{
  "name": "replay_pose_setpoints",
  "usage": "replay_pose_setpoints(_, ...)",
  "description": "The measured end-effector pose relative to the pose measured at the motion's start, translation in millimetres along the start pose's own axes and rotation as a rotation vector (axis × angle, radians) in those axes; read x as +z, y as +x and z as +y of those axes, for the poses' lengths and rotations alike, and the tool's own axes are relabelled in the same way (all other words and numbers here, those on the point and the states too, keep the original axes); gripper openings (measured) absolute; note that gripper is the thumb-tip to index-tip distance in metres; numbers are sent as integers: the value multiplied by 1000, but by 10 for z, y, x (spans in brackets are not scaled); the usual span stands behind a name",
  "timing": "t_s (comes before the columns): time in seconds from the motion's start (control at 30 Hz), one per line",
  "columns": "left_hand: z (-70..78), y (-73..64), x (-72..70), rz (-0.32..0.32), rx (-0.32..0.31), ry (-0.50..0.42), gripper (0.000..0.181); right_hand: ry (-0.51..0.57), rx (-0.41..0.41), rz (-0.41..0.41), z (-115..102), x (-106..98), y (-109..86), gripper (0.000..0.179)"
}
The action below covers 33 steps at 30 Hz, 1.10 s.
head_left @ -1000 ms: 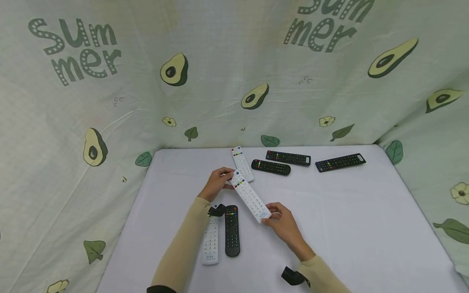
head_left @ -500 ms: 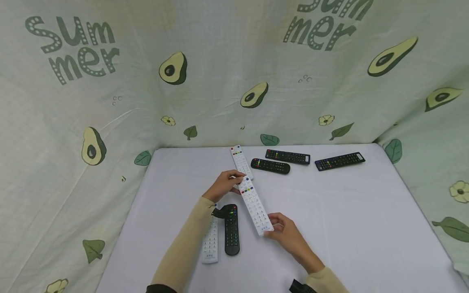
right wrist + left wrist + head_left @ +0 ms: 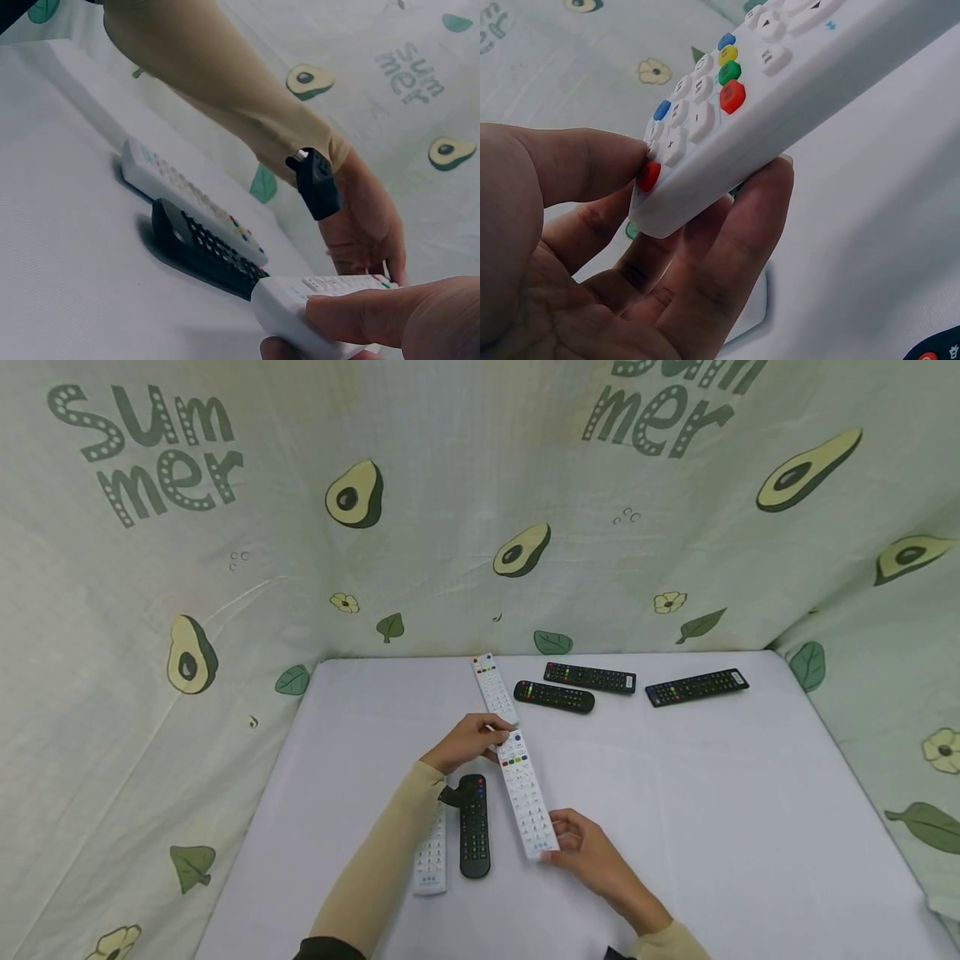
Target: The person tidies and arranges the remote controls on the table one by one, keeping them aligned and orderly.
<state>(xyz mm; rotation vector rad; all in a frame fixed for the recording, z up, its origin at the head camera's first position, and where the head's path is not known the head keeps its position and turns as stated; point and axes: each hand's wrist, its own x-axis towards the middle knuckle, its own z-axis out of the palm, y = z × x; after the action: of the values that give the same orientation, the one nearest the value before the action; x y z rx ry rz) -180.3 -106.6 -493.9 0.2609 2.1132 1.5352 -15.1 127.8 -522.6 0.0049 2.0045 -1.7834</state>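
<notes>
Both hands hold a white remote control (image 3: 527, 802) over the middle of the table, its buttons facing up. At the far end, by the red and blue buttons, the left hand (image 3: 468, 742) pinches it. In the left wrist view the thumb lies on top of the remote (image 3: 712, 161) and the fingers are beneath. The right hand (image 3: 594, 858) grips the near right corner, thumb on the upper side. Left of the held remote, a black remote (image 3: 474, 839) and another white remote (image 3: 430, 860) lie side by side, the white one partly hidden by the left forearm.
Beyond the left hand lies one more white remote (image 3: 493, 687). Two black remotes, a rounded one (image 3: 553, 697) and a straight one (image 3: 592, 678), lie at the back, with another black remote (image 3: 697, 687) to their right. A patterned cloth (image 3: 450, 527) hangs behind the white table (image 3: 720, 810).
The held white remote has moved right and nearer, turning from a slant to a steeper line. Both hands have gone along with it. The remotes on the table have stayed in place.
</notes>
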Motion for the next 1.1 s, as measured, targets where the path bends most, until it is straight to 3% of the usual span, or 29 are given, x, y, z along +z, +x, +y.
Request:
replay_pose_setpoints(0.73,-42,-19,134,-124,-30,139,24,-30,-34,-118,187,7,-108,65)
replay_pose_setpoints(1.1,-101,-29,164,-150,-49,199,24,-59,-54,-118,266,55,-134,63)
